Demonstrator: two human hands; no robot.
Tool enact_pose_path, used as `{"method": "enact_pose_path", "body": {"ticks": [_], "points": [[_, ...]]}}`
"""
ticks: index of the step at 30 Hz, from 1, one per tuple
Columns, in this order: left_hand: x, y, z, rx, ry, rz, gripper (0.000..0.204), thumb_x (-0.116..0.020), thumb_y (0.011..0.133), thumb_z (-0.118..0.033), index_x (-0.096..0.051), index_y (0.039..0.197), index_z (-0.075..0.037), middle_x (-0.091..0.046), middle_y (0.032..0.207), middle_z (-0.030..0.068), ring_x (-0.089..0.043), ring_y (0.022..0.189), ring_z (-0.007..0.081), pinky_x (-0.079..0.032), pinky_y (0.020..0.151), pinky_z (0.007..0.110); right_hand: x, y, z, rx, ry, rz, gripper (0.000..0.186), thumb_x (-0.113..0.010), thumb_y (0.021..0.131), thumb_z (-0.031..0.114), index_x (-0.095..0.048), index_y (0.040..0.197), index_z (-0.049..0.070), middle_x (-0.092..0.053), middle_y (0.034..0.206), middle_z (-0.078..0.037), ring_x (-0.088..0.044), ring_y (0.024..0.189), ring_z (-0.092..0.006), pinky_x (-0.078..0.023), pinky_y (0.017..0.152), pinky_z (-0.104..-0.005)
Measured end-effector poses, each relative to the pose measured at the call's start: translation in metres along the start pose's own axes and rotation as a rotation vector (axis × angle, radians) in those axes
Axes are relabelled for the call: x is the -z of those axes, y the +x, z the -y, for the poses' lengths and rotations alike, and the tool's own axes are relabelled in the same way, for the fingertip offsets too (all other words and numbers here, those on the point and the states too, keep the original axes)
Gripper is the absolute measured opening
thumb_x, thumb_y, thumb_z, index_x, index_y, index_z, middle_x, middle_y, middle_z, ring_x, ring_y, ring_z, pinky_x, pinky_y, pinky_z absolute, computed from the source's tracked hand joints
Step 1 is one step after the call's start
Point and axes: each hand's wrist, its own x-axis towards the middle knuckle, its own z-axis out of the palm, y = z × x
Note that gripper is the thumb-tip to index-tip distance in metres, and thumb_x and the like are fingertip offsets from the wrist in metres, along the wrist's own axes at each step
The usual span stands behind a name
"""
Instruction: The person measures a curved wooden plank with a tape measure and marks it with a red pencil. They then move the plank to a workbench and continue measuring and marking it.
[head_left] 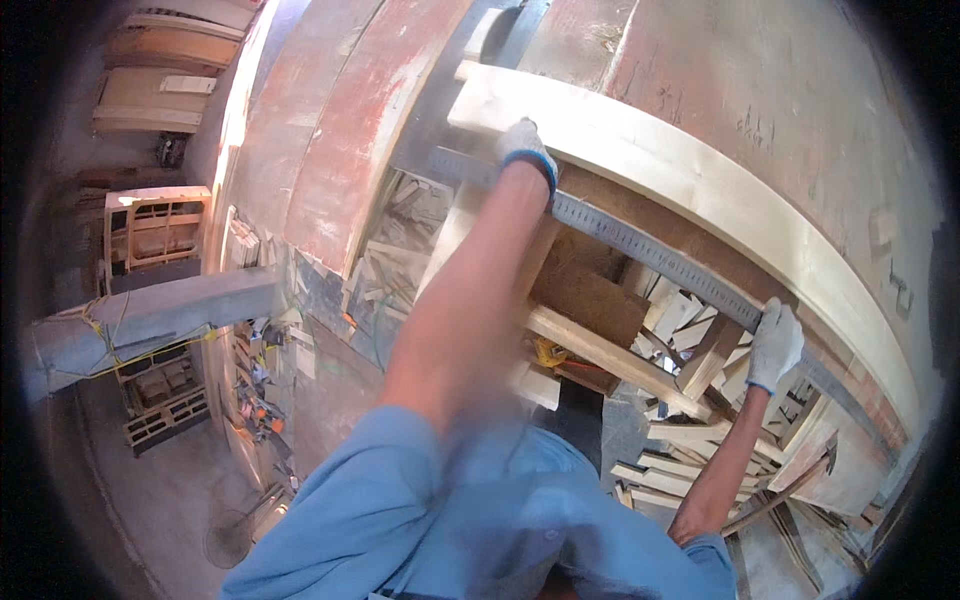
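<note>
A long pale wooden board (660,155) lies across the work surface in front of me, bowed by the lens. My left hand (524,142), in a whitish glove with a blue cuff, is closed on its near edge close to the left end; the fingertips are partly hidden. Beside the board runs a long graduated metal ruler (640,240), passing under my left wrist. Farther right, my gloved right hand (776,348) has its fingers together over the ruler. A brown strip (680,222) shows between ruler and board. My left forearm covers part of the frame below.
Below the ruler, an open wooden frame (610,358) shows offcuts (690,460) and a yellow object (549,352). Worn reddish panels (350,130) form the surface beyond. At left stand a grey beam (160,318) with yellow cord and a wooden crate (157,232).
</note>
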Motion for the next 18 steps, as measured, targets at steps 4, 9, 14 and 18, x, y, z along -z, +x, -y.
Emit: {"method": "enact_pose_path", "body": {"ticks": [4,9,14,18], "points": [[0.012,0.009,0.018,-0.128,0.04,0.033,0.041,-0.054,0.097,-0.023,-0.057,0.13,0.002,-0.063,0.129,0.0178,-0.06,0.121,0.0298,-0.048,0.102,0.039,-0.003,-0.039,-0.006,-0.005,-0.037,-0.001,0.04,-0.052,0.1,0.036,-0.07,0.085,0.003,-0.068,0.087,-0.023,-0.066,0.081,-0.0392,-0.048,0.076,-0.0514],[0.035,0.05,0.035,-0.253,0.211,0.022,0.033,-0.056,0.092,-0.01,-0.063,0.124,-0.005,-0.065,0.124,0.0221,-0.061,0.118,0.0377,-0.05,0.1,0.042,-0.015,-0.009,-0.072,-0.672,0.84,0.19,0.053,-0.055,0.098,0.054,-0.064,0.122,0.007,-0.07,0.105,-0.011,-0.066,0.107,-0.0266,-0.052,0.089,-0.0427],[0.043,0.032,0.037,-0.253,0.16,-0.005,0.038,-0.065,0.095,-0.015,-0.059,0.126,0.006,-0.065,0.119,0.0165,-0.065,0.103,0.0287,-0.055,0.088,0.042,-0.01,0.046,-0.093,-1.265,1.891,0.112,0.061,-0.054,0.1,0.046,-0.038,0.149,0.014,-0.05,0.145,-0.012,-0.05,0.132,-0.0236,-0.045,0.107,-0.0485],[0.047,0.02,0.039,-0.285,0.18,-0.012,0.038,-0.067,0.095,-0.019,-0.061,0.124,0.005,-0.065,0.117,0.0154,-0.066,0.099,0.0278,-0.056,0.081,0.044,-0.056,0.06,-0.141,-0.776,1.544,0.052,0.05,-0.054,0.101,0.035,-0.043,0.145,0.014,-0.053,0.14,-0.011,-0.053,0.125,-0.0252,-0.047,0.104,-0.0462]]}}
